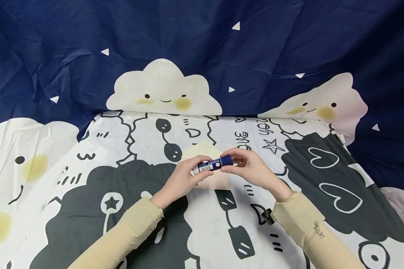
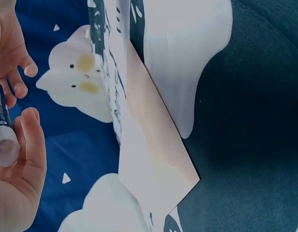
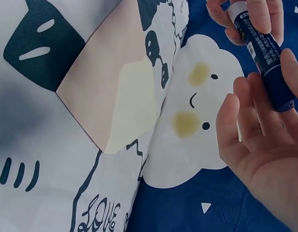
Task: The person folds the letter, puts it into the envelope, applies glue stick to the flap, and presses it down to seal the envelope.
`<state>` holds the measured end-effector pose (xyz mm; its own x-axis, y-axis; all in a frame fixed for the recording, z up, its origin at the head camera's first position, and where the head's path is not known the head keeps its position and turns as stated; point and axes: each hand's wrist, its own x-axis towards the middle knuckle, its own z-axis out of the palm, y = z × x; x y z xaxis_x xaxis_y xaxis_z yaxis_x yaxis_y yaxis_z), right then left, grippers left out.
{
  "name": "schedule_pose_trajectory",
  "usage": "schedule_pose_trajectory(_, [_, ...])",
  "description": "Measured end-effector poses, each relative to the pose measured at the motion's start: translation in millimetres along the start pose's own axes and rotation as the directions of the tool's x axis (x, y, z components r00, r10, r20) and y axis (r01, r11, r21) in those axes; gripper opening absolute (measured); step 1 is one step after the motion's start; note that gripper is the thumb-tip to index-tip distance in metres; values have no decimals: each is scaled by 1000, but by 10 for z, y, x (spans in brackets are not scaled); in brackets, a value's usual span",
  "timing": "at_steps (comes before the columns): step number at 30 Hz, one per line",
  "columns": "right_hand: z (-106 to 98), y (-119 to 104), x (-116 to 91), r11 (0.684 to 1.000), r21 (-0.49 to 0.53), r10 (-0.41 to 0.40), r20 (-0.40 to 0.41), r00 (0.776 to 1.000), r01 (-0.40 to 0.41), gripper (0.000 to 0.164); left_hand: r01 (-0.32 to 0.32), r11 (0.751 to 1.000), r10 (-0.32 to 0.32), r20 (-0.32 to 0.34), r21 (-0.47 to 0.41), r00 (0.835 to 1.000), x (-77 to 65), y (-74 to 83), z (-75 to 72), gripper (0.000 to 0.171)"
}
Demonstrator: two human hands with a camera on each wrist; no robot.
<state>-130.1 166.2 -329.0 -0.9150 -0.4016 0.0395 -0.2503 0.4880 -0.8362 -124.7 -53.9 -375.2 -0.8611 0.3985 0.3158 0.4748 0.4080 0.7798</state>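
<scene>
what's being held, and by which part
A dark-blue, plastic-looking cylindrical tube with a whitish end: left grip near that end, right grip at the dark-blue end.

2 hands (image 1: 178, 179), 1 tube (image 1: 213, 165), 2 sleeves (image 1: 131, 228). Paper (image 1: 219, 182): 1 piece or 2, can't tell. Printed on the cloth (image 1: 205, 228), head view: 2 pairs of sunglasses (image 1: 241, 242), 2 big hearts (image 1: 341, 198).

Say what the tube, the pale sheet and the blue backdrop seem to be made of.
Tube: probably smooth plastic; it has an even, rigid-looking round wall with crisp printing.
Pale sheet: likely paper or thin card, matte, with straight edges and sharp corners.
Blue backdrop: apparently fabric, mostly dull, given its creases and soft folds; the fibre can't be told.
</scene>
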Motion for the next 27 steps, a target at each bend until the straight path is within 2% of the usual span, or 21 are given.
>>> schedule_pose_trajectory(11, [19,-11,7,999,-31,-24,-19,1000,23,30,34,996,-26,103,-76,994,-1,-37,-40,29])
schedule_pose_trajectory(20, [26,-16,9,996,-56,-73,-49,996,70,29,83,985,-52,192,-154,980,18,-90,-89,31])
schedule_pose_trajectory(23, [27,-4,7,996,-45,-85,-54,995,83,28,90,980,-52,215,-175,975,29,-90,-113,31])
schedule_pose_trajectory(27, [6,-2,-4,996,-18,-88,-72,993,87,30,134,968,-81,243,-210,967,27,-84,-134,33])
